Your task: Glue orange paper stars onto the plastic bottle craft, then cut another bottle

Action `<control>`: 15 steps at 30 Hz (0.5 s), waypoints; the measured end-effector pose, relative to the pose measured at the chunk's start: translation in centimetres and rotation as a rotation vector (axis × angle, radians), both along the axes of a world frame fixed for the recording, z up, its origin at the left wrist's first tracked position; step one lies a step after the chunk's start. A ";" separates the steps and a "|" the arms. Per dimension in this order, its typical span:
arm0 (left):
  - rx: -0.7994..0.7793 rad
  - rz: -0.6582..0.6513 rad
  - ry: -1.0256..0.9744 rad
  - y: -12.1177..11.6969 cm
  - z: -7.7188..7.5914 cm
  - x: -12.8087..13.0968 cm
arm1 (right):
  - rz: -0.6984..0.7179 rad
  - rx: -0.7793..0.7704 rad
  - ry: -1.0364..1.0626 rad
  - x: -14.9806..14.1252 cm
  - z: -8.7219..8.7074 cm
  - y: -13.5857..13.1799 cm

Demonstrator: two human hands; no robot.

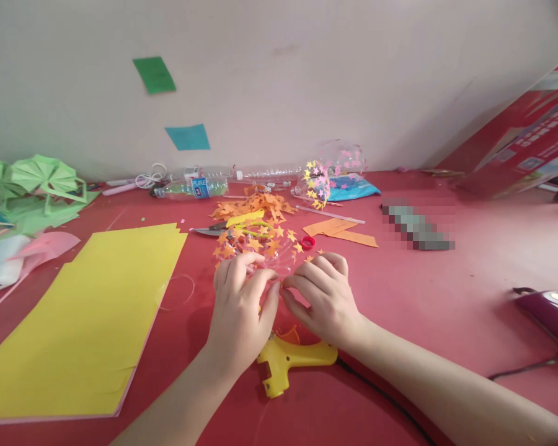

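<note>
My left hand (pixel 244 300) and my right hand (pixel 325 297) meet at their fingertips in the middle, thumb and forefinger pinched together on each. A speck of orange shows between the fingertips; what they hold is too small to make out. Just beyond them lies a clear plastic bottle piece (pixel 283 255), cut into strips, with orange paper stars (pixel 255 244) on it. Its near part is hidden by my hands. Below my hands, a yellow hot glue gun (pixel 302 355) lies on the red table, its black cord running to the lower right.
Yellow paper sheets (pixel 84 310) lie left. Behind are scissors (pixel 209 231), a yellow cutter (pixel 244 218), a heap of orange stars (pixel 260 204), a red cap (pixel 307 242), orange strips (pixel 348 232) and a plastic bottle (pixel 181 186). A maroon device (pixel 549 316) stands right.
</note>
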State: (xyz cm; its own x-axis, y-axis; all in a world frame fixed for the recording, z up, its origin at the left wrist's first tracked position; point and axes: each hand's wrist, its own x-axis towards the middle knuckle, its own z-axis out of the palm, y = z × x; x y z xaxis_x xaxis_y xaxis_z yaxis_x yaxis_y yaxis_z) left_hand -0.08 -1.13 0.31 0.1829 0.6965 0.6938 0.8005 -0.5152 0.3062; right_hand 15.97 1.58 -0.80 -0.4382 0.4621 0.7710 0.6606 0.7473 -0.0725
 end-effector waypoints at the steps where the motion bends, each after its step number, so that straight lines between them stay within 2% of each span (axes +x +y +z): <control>1: -0.003 -0.006 -0.004 0.0 0.0 0.0 | 0.003 -0.001 0.003 0.0 0.0 0.0; 6: 0.008 -0.045 0.001 -0.3 0.2 0.0 | 0.018 -0.026 0.026 0.0 -0.1 0.1; 15: 0.060 -0.030 0.038 -0.4 0.2 -0.1 | 0.065 -0.157 0.122 0.0 -0.2 0.0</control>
